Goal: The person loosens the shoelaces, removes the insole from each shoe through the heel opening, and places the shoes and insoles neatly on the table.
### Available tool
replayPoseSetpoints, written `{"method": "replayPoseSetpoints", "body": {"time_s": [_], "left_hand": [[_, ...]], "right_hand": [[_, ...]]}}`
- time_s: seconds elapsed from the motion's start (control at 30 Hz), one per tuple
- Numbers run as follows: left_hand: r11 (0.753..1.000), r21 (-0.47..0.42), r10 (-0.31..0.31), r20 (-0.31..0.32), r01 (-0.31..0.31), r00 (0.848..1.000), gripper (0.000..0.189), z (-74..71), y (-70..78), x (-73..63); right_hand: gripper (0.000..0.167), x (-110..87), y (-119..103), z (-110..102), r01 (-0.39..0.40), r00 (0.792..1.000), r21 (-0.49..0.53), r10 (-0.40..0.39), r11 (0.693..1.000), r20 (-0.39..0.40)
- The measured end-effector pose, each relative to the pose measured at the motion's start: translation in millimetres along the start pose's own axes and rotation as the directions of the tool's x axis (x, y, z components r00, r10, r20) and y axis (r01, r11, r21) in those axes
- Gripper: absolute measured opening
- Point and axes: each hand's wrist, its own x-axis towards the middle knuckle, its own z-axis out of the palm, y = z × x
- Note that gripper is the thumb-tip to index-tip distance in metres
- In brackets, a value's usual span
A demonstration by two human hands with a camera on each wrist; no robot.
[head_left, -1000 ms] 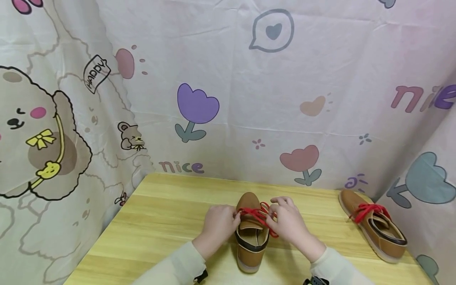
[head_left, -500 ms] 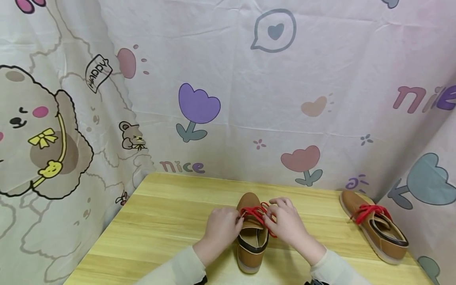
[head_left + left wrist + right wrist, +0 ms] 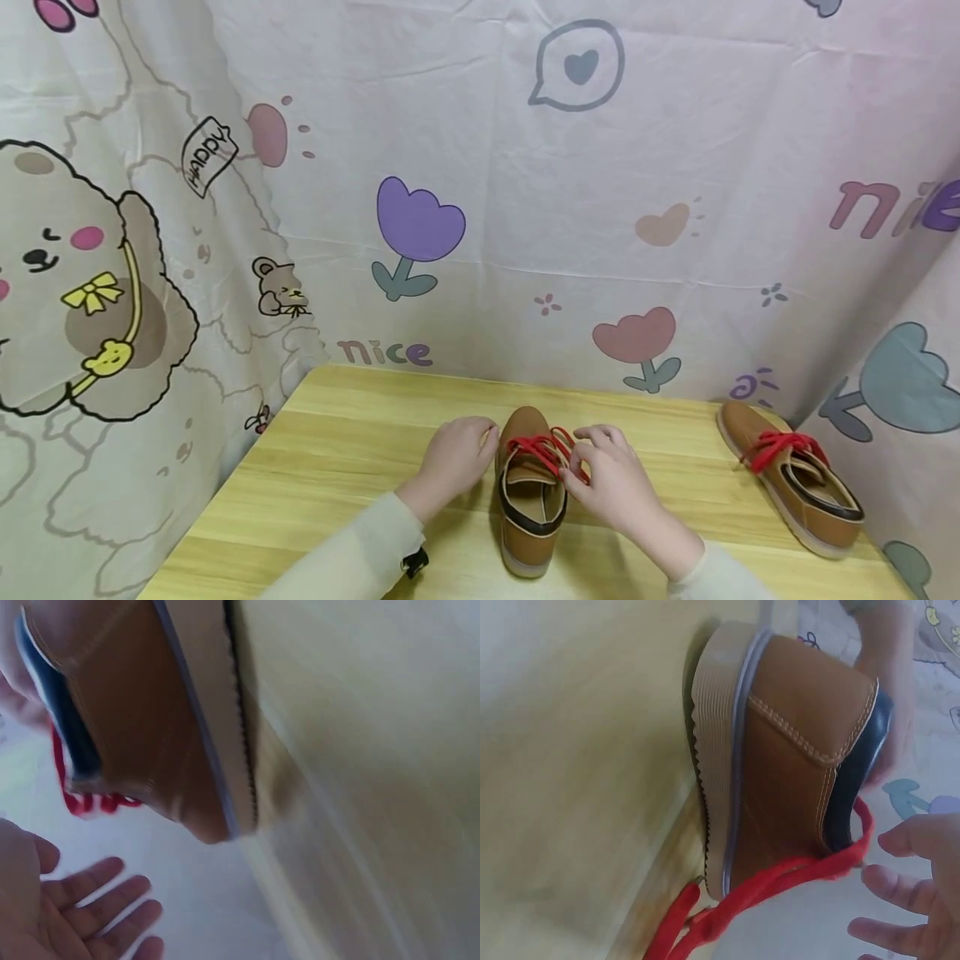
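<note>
A brown lace-up shoe [image 3: 528, 542] with a dark collar stands on the table, toe pointing away from me. Its red shoelace [image 3: 540, 450] lies in loops over the front, and strands hang down the right side in the right wrist view. My left hand [image 3: 456, 458] is just left of the shoe, apart from it; in the left wrist view its fingers [image 3: 112, 911] are spread and loose. On the other side, my right hand [image 3: 615, 475] is beside the lace loops. The right wrist view shows its thumb and fingers [image 3: 892, 889] apart, close to the lace, with nothing pinched.
A second brown shoe [image 3: 817, 508] with its red lace tied in a bow stands at the table's right edge. Printed cloth [image 3: 480, 208] hangs behind and at both sides of the wooden table [image 3: 337, 467].
My left hand has let go of the lace and moved left, off the shoe. My right hand has shifted slightly right, and its fingers have come away from the lace.
</note>
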Motion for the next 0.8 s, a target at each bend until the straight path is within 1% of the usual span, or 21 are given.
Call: {"method": "replayPoseSetpoints", "body": {"time_s": [0.13,0.27,0.33,0.5,0.6,0.73,0.8], "left_hand": [[0.995,-0.098,0.018,0.088,-0.009,0.996,0.035,6.6,-7.4,5.1],[0.983,-0.185,0.029,0.19,0.007,0.981,0.043,12.2,-11.8,9.1],[0.977,-0.212,0.036,0.223,0.012,0.974,0.045,15.1,-13.8,11.1],[0.972,-0.235,0.069,0.276,-0.002,0.959,0.048,23.0,-19.8,12.9],[0.972,-0.237,0.081,0.316,-0.004,0.945,0.048,26.2,-23.0,12.2],[0.98,-0.197,0.091,0.357,-0.02,0.93,0.049,29.0,-26.5,11.1],[0.984,-0.176,0.09,0.369,-0.026,0.925,0.049,29.7,-27.4,11.2]], "right_hand": [[0.038,-4.8,-3,1,0.002,1.0,-0.026,-0.002,1.0,0.003],[0.041,-8.7,-5,4,-0.008,1.0,-0.05,0.009,0.999,0.013],[0.041,-10.2,-6,6,-0.011,1.0,-0.056,0.012,0.998,0.013],[0.041,-12.9,-7,8,-0.006,1.0,-0.062,0.007,0.998,0.012],[0.04,-14.3,-7,10,-0.008,1.0,-0.061,0.01,0.998,0.024],[0.04,-15.0,-8,11,-0.021,0.999,-0.051,0.023,0.998,0.031],[0.04,-14.8,-6,11,-0.024,0.999,-0.05,0.025,0.998,0.028]]}}
